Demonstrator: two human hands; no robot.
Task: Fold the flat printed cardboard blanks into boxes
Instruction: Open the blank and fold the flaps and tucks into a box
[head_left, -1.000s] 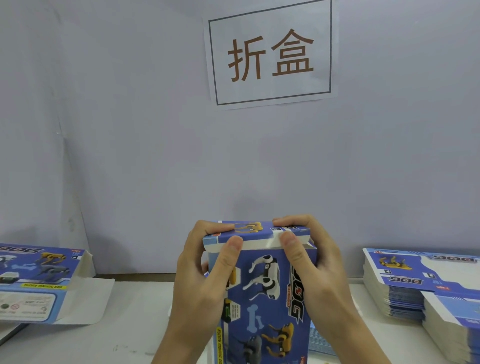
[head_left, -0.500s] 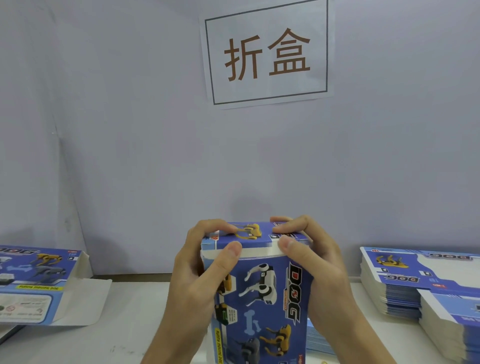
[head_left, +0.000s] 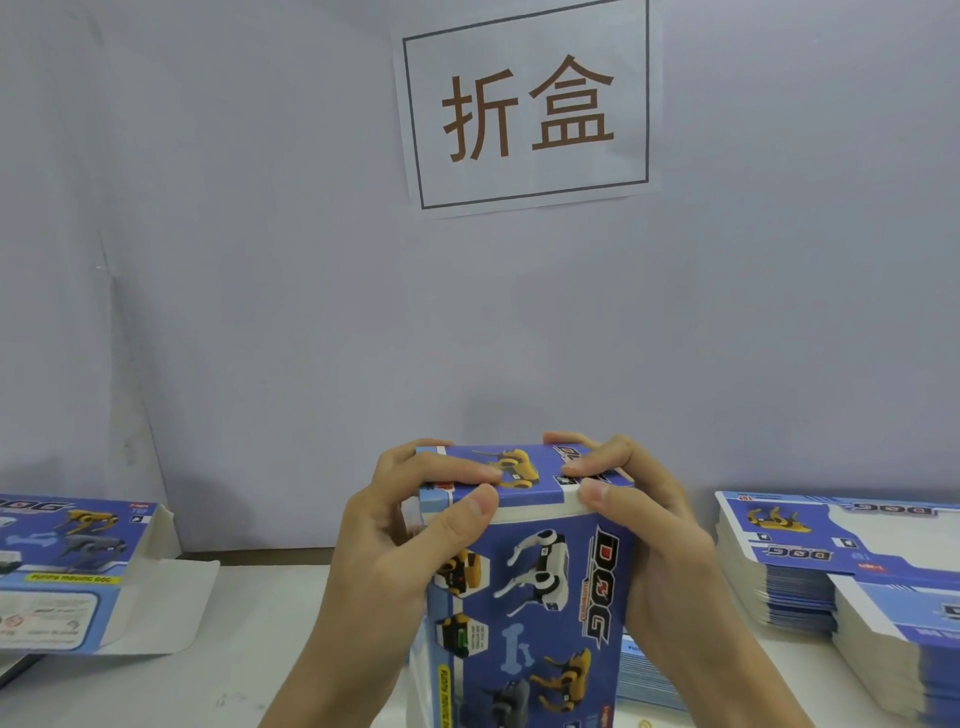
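- The box (head_left: 524, 582) stands on end at the near middle of the bench (head_left: 270, 639), held upright between both hands so its top end faces up, where the closing work is.
- The left hand (head_left: 395, 561) wraps the box's left side; its grip is clamped on the box, thumb (head_left: 470, 512) pressed against the front just under the white strip while the fingers curl over the top flap (head_left: 511, 467).
- The right hand (head_left: 649, 535) mirrors it on the box's right side, also clamped on the box, thumb at the front corner and fingers bent down onto the flap.
- I read that pairing as deliberate: thumbs brace the front wall so it cannot bow, and fingers push the lid down from above.
- A white strip still shows between lid and front panel, so to my eye the tuck flap is not fully seated yet; that looks like the step in hand.
- Right of the box, a thick stack of flat blanks (head_left: 831, 561) lies within easy reach of the right hand, presumably the supply.
- Left of the box, a folded box (head_left: 67, 566) lies on its side with an end flap open, likely set aside as done or nearly so.
- Behind the box, a paper sign (head_left: 527, 109) hangs on the wall.
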